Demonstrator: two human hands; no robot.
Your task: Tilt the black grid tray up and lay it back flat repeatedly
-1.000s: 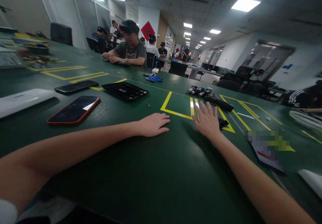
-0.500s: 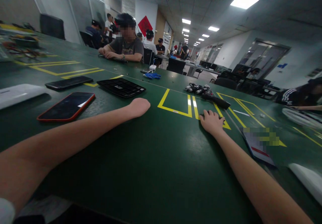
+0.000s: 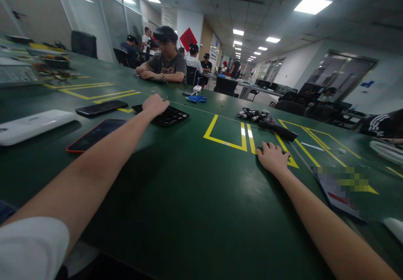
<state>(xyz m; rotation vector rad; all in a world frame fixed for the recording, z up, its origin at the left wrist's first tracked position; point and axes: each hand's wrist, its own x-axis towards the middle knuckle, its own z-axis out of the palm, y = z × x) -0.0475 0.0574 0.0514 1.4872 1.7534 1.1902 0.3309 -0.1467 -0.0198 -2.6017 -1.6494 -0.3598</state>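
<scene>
My left hand (image 3: 155, 105) is over the near-left part of a flat black ribbed plastic tray (image 3: 172, 115). A finger or thumb points right; the others are mostly hidden, and I cannot tell whether it grips the tray. My right hand (image 3: 273, 158) is curled over a small black object (image 3: 260, 149) beside the yellow tape, its fingers slightly spread. Dark edges of that object show on both sides of the fingers; the rest is covered. Left of the tray lie a black phone (image 3: 102, 107) and an orange-edged phone (image 3: 90, 137), the latter partly behind my left forearm.
A white device (image 3: 36, 124) lies at the left. Beyond my right hand are black cables (image 3: 253, 114) and a black stick-like object (image 3: 280, 131). Blue gloves (image 3: 197, 99) lie farther back. A flat sheet (image 3: 340, 196) is at the right. A person (image 3: 166, 57) sits across the green table.
My left hand has moved left and away from me, from bare table in front of the tray to over it. My right hand stays on the black object. The view has shifted slightly left.
</scene>
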